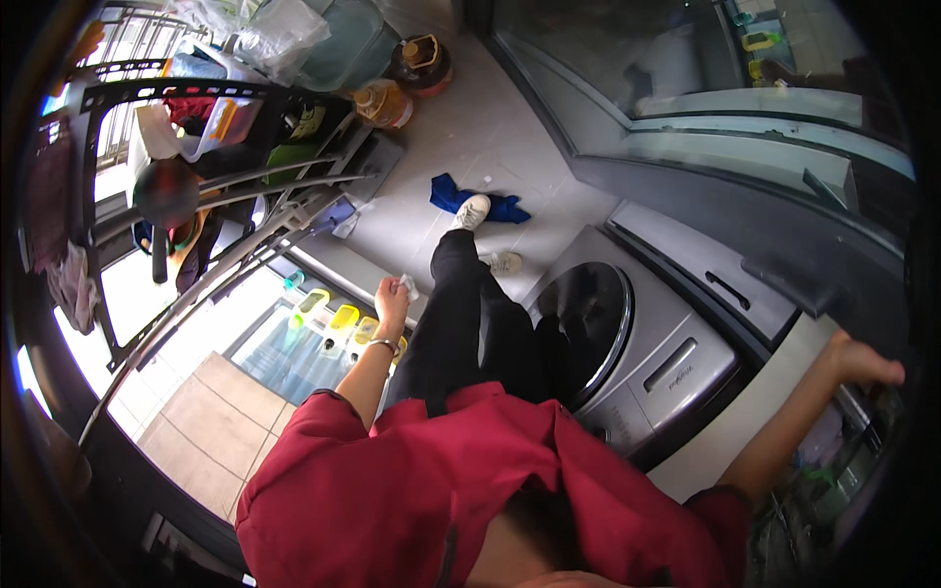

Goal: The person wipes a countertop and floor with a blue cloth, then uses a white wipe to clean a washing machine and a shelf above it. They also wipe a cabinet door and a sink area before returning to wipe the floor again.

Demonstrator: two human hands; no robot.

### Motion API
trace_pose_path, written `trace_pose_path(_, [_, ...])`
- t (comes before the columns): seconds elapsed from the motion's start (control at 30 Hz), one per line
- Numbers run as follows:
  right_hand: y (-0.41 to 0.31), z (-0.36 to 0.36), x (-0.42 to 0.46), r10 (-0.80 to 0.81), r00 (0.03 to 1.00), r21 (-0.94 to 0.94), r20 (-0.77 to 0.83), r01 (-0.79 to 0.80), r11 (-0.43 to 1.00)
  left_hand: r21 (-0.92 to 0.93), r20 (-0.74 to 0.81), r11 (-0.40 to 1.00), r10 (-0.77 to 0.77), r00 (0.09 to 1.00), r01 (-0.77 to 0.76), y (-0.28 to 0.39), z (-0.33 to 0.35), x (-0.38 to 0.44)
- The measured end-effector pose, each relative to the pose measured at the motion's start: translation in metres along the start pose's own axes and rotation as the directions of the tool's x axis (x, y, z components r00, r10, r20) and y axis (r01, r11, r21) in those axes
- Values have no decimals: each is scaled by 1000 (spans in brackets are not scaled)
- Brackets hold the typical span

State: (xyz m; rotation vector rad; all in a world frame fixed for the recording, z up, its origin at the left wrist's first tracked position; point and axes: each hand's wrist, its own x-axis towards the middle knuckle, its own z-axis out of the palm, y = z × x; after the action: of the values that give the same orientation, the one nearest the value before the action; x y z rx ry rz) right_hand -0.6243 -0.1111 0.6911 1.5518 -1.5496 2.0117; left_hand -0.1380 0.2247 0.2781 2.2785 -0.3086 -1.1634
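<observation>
My left hand (392,301) is pinched around a crumpled white tissue or wipe (408,287), held out beside my left thigh. A bracelet circles that wrist. My right hand (866,360) reaches far out to the right, above the cluttered end of a pale countertop (750,411); its fingers are partly lost in the dark rim, and I cannot tell whether they hold anything. On the grey tile floor lies a crumpled dark blue cloth (507,207), with one of my white shoes (471,212) on it. The other shoe (503,262) stands on the tiles.
A Whirlpool front-loading washing machine (665,323) stands at my right, beside a grey cabinet front (698,257). Ahead are large oil bottles (384,104) and a glass door (706,88). Metal racks (176,90) fill the left. Yellow-labelled bottles (344,317) stand low at left.
</observation>
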Motion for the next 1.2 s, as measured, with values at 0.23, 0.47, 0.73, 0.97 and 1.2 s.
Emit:
trace_pose_path(0.23, [-3,3,-3,99,994,79,51,-102,992,-163,-26,985,57,998,-60,49,-2,-40])
trace_pose_path(0.47, [11,-4,1,127,990,12,64,-128,992,-234,-19,970,69,997,-71,62,-16,-40])
trace_pose_path(0.73, [11,-12,-2,197,980,-15,29,-196,980,-345,-49,935,71,996,-84,95,-32,-54])
trace_pose_path(0.97, [25,-24,-5,192,980,-27,-48,-194,981,-356,-11,923,152,988,-146,126,-35,-29])
trace_pose_path(1.2, [7,-4,-21,268,955,-133,-129,-285,949,-299,36,926,250,967,-229,167,-22,-1])
